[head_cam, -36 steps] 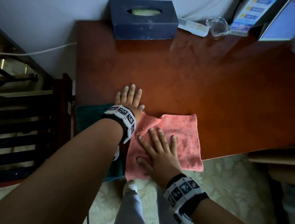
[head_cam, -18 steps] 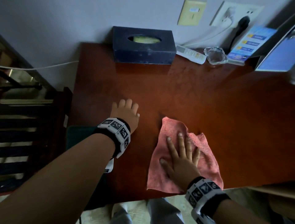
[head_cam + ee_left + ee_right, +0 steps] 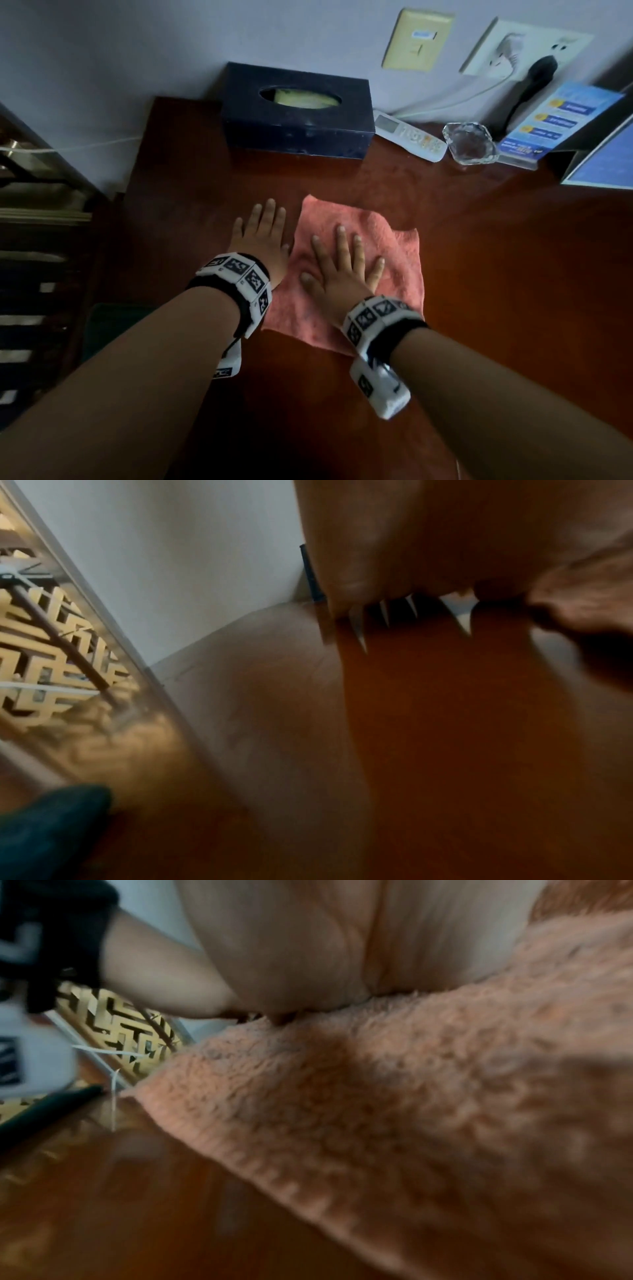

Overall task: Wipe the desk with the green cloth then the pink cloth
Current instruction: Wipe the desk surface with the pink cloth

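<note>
Desk [image 3: 496, 274]: wiping under way, second cloth in use. Tissue box [image 3: 296, 111] taken as landmark, at the desk's back edge. Pink cloth [image 3: 397, 260] now lies mid-desk, just in front of the box; a second ago it overhung the near edge, so the stroke has carried it inward. My right hand [image 3: 342, 270] presses it flat, fingers straight and spread. My left hand [image 3: 262, 240] rests flat on bare wood beside the cloth, holding nothing. Green-cloth pass judged complete.
</note>
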